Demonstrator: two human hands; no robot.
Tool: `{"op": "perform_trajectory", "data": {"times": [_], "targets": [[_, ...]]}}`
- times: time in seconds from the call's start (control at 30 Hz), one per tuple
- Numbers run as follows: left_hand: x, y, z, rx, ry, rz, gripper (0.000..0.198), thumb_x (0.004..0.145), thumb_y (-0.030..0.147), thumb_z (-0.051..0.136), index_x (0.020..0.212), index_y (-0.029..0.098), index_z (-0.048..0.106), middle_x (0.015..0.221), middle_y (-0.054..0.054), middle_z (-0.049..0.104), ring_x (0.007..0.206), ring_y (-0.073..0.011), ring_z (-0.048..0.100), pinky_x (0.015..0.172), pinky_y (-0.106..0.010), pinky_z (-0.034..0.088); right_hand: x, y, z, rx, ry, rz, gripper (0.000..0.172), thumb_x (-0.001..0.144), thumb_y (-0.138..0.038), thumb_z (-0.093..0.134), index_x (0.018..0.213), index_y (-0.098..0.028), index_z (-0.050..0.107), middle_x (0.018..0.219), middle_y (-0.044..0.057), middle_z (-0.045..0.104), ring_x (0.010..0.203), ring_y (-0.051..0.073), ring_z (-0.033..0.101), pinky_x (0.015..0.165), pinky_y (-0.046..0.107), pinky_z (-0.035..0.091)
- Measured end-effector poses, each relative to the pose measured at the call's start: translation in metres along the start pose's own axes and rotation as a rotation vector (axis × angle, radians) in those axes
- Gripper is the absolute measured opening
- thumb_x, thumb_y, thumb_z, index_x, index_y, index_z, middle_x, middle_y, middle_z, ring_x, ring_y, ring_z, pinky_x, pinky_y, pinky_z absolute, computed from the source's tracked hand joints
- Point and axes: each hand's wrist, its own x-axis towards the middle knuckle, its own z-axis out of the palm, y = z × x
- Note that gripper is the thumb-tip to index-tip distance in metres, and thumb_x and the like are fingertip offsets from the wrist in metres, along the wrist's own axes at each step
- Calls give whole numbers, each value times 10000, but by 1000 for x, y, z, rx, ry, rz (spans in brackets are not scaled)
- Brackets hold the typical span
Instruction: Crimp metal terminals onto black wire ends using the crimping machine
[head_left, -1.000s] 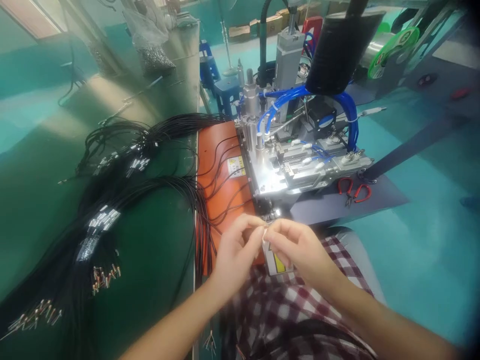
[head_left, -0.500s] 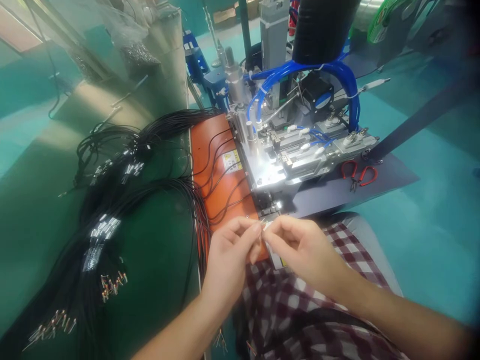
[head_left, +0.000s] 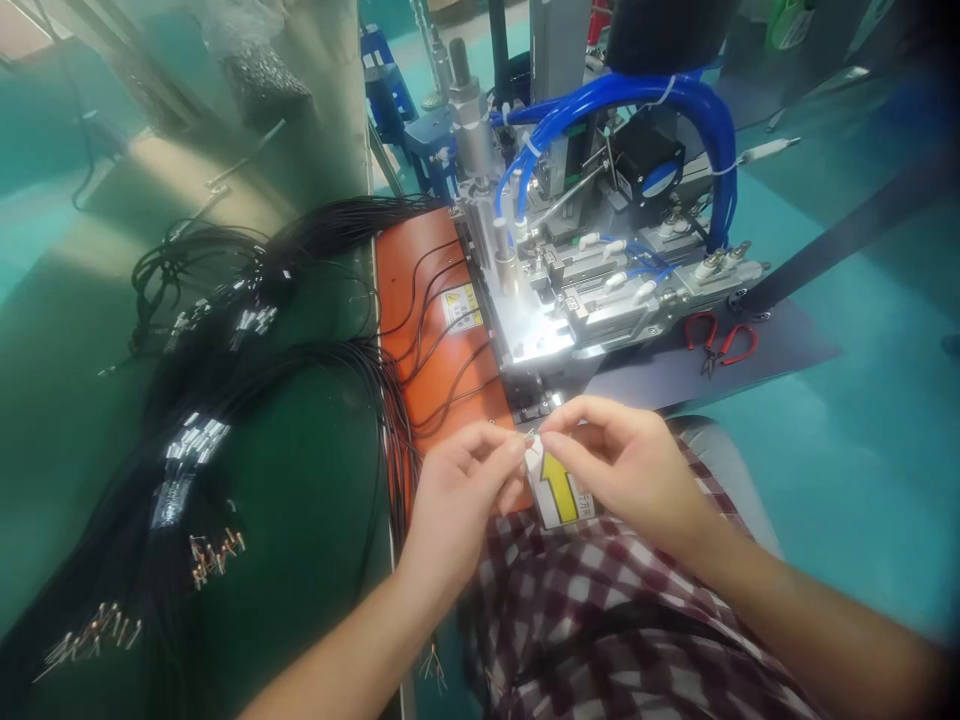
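My left hand [head_left: 459, 490] is closed in a pinch above the near end of the orange plate [head_left: 469, 395]. A tiny pale, shiny piece [head_left: 531, 438] shows at its thumb and fingertip, too small to name. Close by on the right, my right hand [head_left: 630, 465] pinches thumb and forefinger together at the same spot; whatever lies between them is hidden. Below the fingertips is a white label with a yellow arrow [head_left: 559, 490]. Just beyond the hands stands a metal machine [head_left: 540, 340] with a lit front block.
Black cables [head_left: 247, 380] with bare wire ends lie bundled on the green table [head_left: 300, 520]; several run across the orange plate. Red-handled pliers [head_left: 712, 350] rest on a grey board right of the machine. Blue air hoses [head_left: 622, 100] arch above it.
My right hand has drawn slightly right, away from the left fingertips, uncovering more of the yellow arrow label. The left hand keeps its pinch. The whole view has shifted a little.
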Motion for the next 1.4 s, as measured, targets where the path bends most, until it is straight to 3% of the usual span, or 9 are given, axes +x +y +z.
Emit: {"op": "perform_trajectory", "data": {"times": [0.1,0.2,0.37,0.57,0.8,0.93,1.23,1.4], "targets": [[-1,0,-1,-38,-15,1,194,808,269,667,696,134,583,552,37,508,438,-32,378,513,-200,368,-4,2,3,-138,49,-173,81,816,-157,596,752,-172,643,659,-3,626,533,105,521,494,231,403],[0,0,-1,-42,-23,3,189,806,263,667,700,135,578,560,32,517,440,-32,383,498,-191,340,-6,3,1,-248,61,-289,107,796,-95,594,743,-169,648,657,-19,603,522,83,480,510,223,391],[0,0,0,-2,-8,11,213,783,272,691,676,133,571,544,41,501,432,-28,372,465,-170,297,-1,0,-6,-136,57,-157,83,813,-189,613,744,-172,657,689,-2,628,549,100,517,497,225,404],[-1,-1,1,40,-23,44,221,790,294,690,684,143,569,517,49,477,447,-43,374,483,-186,320,9,-9,-6,97,-97,123,129,766,-272,648,712,-156,632,600,-10,576,483,88,457,436,214,373],[-2,-2,0,45,-43,28,211,777,297,696,682,143,588,498,63,414,455,-42,330,476,-187,286,9,-8,-12,103,-216,167,142,806,-264,615,722,-150,607,560,-41,486,475,67,404,419,186,328],[-2,0,-1,83,-92,9,199,769,289,699,680,130,620,539,44,465,462,-36,342,481,-186,292,12,-12,-21,58,-342,187,162,833,-275,591,723,-156,605,510,-66,419,451,62,345,404,187,268],[0,0,-9,265,-231,24,172,779,281,682,684,140,655,597,13,537,493,-56,367,467,-196,263,25,-13,-36,-14,-574,214,160,825,-283,594,739,-160,649,541,-62,439,450,62,337,404,195,260],[0,3,-6,329,-257,-16,167,749,282,703,669,141,665,592,7,546,502,-67,392,469,-192,277,28,-15,-41,-140,-654,68,152,851,-241,558,769,-161,658,650,-18,553,542,94,424,485,220,329]]}}
